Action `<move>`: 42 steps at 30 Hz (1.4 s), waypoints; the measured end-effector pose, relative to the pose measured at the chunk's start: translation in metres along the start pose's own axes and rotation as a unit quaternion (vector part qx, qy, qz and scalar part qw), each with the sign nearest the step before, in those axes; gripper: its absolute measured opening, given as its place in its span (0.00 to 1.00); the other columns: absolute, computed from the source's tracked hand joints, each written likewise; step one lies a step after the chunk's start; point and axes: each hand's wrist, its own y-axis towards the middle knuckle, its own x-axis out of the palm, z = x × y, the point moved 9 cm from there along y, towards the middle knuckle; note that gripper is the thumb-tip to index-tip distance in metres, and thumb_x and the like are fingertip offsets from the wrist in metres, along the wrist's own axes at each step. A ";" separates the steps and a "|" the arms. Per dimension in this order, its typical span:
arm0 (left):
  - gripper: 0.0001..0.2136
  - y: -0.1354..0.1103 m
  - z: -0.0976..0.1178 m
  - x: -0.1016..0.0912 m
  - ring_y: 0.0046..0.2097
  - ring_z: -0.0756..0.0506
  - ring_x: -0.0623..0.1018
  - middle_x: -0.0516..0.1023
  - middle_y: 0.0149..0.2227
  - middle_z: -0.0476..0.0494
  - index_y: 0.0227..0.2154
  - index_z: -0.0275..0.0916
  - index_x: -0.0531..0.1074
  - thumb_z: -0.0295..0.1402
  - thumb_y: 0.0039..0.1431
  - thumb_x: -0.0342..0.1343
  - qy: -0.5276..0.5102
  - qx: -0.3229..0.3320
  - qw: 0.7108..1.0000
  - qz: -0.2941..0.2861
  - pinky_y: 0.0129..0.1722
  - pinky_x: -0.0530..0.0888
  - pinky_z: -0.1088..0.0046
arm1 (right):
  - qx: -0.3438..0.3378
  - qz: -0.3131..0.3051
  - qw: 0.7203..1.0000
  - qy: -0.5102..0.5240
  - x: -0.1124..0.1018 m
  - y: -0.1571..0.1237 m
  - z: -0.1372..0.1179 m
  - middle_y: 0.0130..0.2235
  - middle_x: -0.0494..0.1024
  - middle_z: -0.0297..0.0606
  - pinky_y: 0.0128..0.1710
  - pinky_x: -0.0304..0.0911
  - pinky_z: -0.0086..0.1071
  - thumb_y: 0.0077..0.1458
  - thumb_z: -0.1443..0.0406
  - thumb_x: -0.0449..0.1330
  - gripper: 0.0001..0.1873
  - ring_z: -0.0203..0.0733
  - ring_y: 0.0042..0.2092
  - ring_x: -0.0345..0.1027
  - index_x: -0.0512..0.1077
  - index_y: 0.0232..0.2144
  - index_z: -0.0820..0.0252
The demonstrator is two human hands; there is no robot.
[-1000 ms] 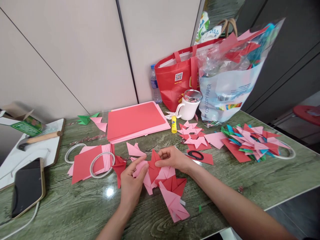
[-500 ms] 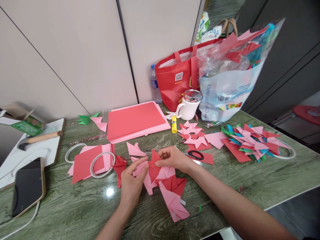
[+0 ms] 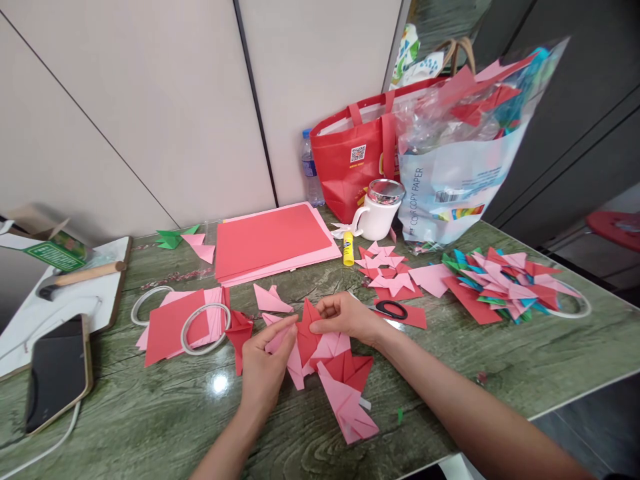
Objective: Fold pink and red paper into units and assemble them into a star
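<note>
Between my hands is a red folded paper piece [image 3: 308,341], its pointed tip facing away from me. My right hand [image 3: 347,320] pinches its right edge between thumb and curled fingers. My left hand [image 3: 267,363] has thumb and forefinger closed at its left edge, over a pink folded piece partly hidden by the fingers. Under and in front lie more folded units: a dark red one [image 3: 353,369] and a pink one [image 3: 347,410] near me. Another pink folded piece [image 3: 273,299] sits just beyond the left fingers, and a red one [image 3: 240,337] lies left of that hand.
Tape rolls [image 3: 205,348] rest on cut paper at left, near a phone [image 3: 59,377] and a hammer [image 3: 87,275]. Behind are paper sheets [image 3: 273,233], a glue stick [image 3: 349,249], a mug [image 3: 379,217] and bags [image 3: 345,173]. Scissors [image 3: 391,309] and a folded-paper pile [image 3: 513,283] are at right.
Almost nothing differs. Both hands keep their places at the red folded piece, with only a very slight shift of the left fingers and the view.
</note>
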 end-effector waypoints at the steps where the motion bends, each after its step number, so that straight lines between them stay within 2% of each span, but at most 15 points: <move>1: 0.12 0.000 0.000 0.000 0.43 0.40 0.78 0.81 0.39 0.40 0.35 0.38 0.79 0.37 0.48 0.60 0.001 -0.001 1.000 0.000 0.49 0.71 0.63 | 0.000 0.000 1.000 0.001 0.000 0.000 0.000 0.18 0.68 0.27 0.22 0.52 0.25 0.33 0.56 0.69 0.17 0.30 0.22 0.59 0.69 0.18 0.63; 7: 0.12 0.000 0.004 -0.001 0.43 0.40 0.78 0.81 0.38 0.41 0.33 0.38 0.79 0.35 0.44 0.62 0.013 0.001 1.000 0.009 0.47 0.73 0.63 | -0.004 -0.003 1.000 -0.004 0.000 0.001 0.001 0.18 0.66 0.27 0.22 0.51 0.25 0.33 0.56 0.69 0.18 0.30 0.22 0.58 0.68 0.18 0.62; 14: 0.11 0.000 -0.001 0.001 0.41 0.40 0.79 0.81 0.36 0.42 0.32 0.38 0.80 0.34 0.44 0.62 -0.033 -0.024 0.999 -0.002 0.45 0.75 0.64 | 0.001 -0.001 1.000 -0.007 0.000 0.000 -0.001 0.19 0.66 0.27 0.22 0.50 0.25 0.33 0.55 0.69 0.19 0.29 0.22 0.56 0.67 0.18 0.63; 20: 0.11 0.000 -0.008 0.003 0.41 0.40 0.79 0.81 0.36 0.41 0.32 0.37 0.80 0.35 0.44 0.62 -0.059 -0.042 0.997 0.000 0.45 0.74 0.65 | 0.006 -0.008 1.000 0.009 0.002 -0.001 0.001 0.20 0.69 0.28 0.24 0.54 0.26 0.32 0.56 0.69 0.19 0.30 0.23 0.59 0.69 0.20 0.63; 28: 0.10 -0.001 -0.004 0.000 0.40 0.40 0.79 0.82 0.35 0.41 0.31 0.37 0.80 0.35 0.43 0.62 -0.041 -0.036 0.998 0.011 0.45 0.74 0.64 | 0.006 -0.016 1.000 0.022 0.003 0.000 0.002 0.20 0.70 0.28 0.25 0.54 0.26 0.33 0.59 0.70 0.16 0.30 0.23 0.60 0.70 0.20 0.64; 38: 0.14 0.001 -0.011 0.003 0.43 0.40 0.78 0.81 0.38 0.40 0.35 0.36 0.79 0.40 0.47 0.61 -0.073 -0.053 0.996 -0.016 0.45 0.74 0.66 | 0.021 -0.005 0.999 0.044 0.001 0.000 0.006 0.23 0.74 0.31 0.26 0.58 0.27 0.32 0.59 0.70 0.16 0.32 0.24 0.64 0.72 0.22 0.64; 42: 0.13 0.001 -0.012 0.003 0.42 0.40 0.78 0.81 0.37 0.40 0.33 0.36 0.79 0.37 0.44 0.63 -0.069 -0.059 0.996 -0.017 0.44 0.74 0.66 | 0.021 -0.005 0.999 0.043 0.001 0.000 0.006 0.23 0.75 0.31 0.26 0.57 0.26 0.32 0.60 0.70 0.15 0.31 0.24 0.64 0.72 0.22 0.63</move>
